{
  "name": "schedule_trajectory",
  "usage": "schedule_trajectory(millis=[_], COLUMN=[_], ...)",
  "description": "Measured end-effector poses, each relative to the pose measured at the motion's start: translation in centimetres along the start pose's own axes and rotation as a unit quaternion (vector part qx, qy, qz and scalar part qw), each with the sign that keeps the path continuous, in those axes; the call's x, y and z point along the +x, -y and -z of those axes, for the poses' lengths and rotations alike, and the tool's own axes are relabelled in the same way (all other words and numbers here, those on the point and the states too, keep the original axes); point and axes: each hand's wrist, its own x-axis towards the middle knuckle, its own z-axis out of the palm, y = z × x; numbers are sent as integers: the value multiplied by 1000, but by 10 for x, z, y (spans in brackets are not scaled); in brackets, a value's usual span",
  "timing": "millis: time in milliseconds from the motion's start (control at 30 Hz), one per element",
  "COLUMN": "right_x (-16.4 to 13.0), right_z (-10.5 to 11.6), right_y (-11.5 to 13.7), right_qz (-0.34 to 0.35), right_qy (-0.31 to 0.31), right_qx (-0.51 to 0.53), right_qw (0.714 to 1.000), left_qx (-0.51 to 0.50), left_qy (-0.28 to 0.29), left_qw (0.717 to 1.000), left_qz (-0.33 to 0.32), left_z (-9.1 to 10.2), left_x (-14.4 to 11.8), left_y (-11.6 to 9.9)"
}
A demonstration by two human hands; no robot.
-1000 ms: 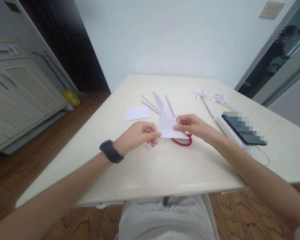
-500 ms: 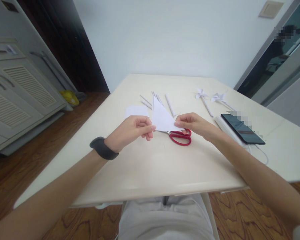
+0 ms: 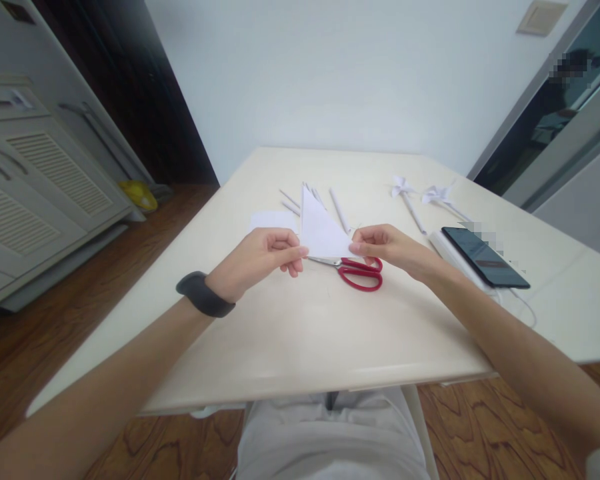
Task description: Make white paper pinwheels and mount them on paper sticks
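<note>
A white sheet of paper (image 3: 324, 228), folded into a triangle, is held up above the table between my two hands. My left hand (image 3: 275, 257) pinches its lower left corner between thumb and fingers. At the lower right corner, my right hand (image 3: 383, 245) grips the paper the same way. Red-handled scissors (image 3: 361, 281) lie on the table just below, their blades partly covered by the paper. Behind my left hand rests another piece of white paper (image 3: 273, 220), part of it hidden.
Several thin rolled paper sticks (image 3: 291, 199) and a thicker paper roll (image 3: 339, 209) lie beyond the triangle. Two paper pinwheels (image 3: 401, 188) are at the back right. A dark phone (image 3: 485, 257) rests on a white block with a cable near my right forearm. The white table (image 3: 300, 347) meets a wall.
The folded paper and my left hand have shifted slightly up and to the left. More of the scissor blades shows below the paper. My right hand has barely moved.
</note>
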Motion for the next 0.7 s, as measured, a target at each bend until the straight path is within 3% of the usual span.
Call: schedule_trajectory(millis=[133, 267, 700], right_x=[0, 0, 0], right_z=[-1, -5, -7], right_y=[3, 1, 3], right_qz=[16, 17, 32], right_qy=[21, 31, -18], right_qx=[-33, -1, 11], right_qw=[999, 999, 999], left_qx=[11, 19, -2], left_qy=[57, 113, 93], left_qw=[998, 993, 995], left_qz=[6, 14, 40], left_z=[-1, -2, 0], left_x=[-1, 0, 1], left_y=[0, 1, 2])
